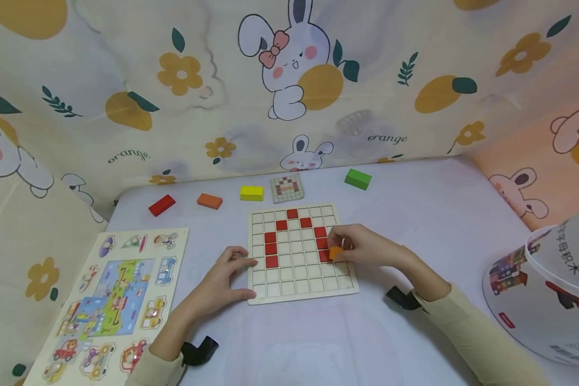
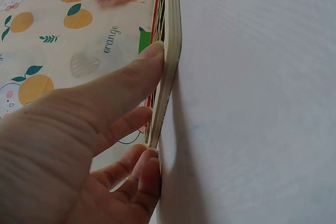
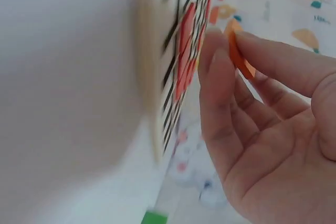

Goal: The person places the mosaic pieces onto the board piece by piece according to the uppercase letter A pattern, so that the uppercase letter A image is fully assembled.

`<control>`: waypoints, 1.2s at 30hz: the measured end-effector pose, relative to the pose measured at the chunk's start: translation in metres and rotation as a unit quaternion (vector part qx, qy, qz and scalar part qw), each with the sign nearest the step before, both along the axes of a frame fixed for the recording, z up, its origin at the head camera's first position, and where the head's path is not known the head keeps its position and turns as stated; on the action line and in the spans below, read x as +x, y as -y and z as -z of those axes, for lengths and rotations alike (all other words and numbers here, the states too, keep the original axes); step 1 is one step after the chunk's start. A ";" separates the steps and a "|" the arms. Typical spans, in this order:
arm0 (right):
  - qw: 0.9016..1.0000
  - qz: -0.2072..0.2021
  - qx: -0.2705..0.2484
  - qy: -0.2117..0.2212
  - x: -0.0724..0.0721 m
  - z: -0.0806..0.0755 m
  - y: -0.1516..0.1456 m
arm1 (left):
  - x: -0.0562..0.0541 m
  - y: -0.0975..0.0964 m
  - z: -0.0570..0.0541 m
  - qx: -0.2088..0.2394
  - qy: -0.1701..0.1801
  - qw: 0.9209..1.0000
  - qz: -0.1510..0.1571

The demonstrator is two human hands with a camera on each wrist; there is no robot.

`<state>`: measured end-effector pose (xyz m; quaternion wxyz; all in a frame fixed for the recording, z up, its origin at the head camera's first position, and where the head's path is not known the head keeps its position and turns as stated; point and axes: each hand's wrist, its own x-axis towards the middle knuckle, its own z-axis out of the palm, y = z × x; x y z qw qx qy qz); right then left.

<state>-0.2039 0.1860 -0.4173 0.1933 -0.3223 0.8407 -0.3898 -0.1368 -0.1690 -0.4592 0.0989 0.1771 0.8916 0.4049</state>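
A square wooden grid board (image 1: 300, 288) lies on the table, with several red tiles (image 1: 271, 249) set in its squares in an arch-like pattern. My right hand (image 1: 364, 244) pinches a small orange tile (image 3: 239, 53) between thumb and index finger, over the board's right side beside the lowest red tile of that column. At the board's left edge is my left hand (image 1: 223, 279), its thumb and fingertips touching the rim. In the left wrist view, the thumb (image 2: 142, 69) and fingers lie along the board's edge.
A small pattern card (image 1: 287, 188) lies behind the board. Red (image 1: 162, 205), orange (image 1: 209, 201), yellow (image 1: 252, 193) and green (image 1: 358, 179) blocks lie along the back. A vehicle picture puzzle (image 1: 180, 241) lies left; a white bucket (image 1: 540, 300) stands right.
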 end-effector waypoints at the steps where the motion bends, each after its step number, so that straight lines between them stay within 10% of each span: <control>1: 1.000 -0.003 -0.001 -0.004 -0.004 0.000 0.009 | 0.000 0.000 0.000 0.001 0.001 1.000 0.000; 13: 0.998 -0.062 0.016 -0.012 -0.038 0.008 0.093 | -0.001 0.003 0.002 0.007 -0.003 1.000 0.004; 36: 0.998 -0.041 0.046 -0.021 -0.047 0.010 0.109 | -0.001 0.002 0.001 0.003 -0.002 1.000 0.005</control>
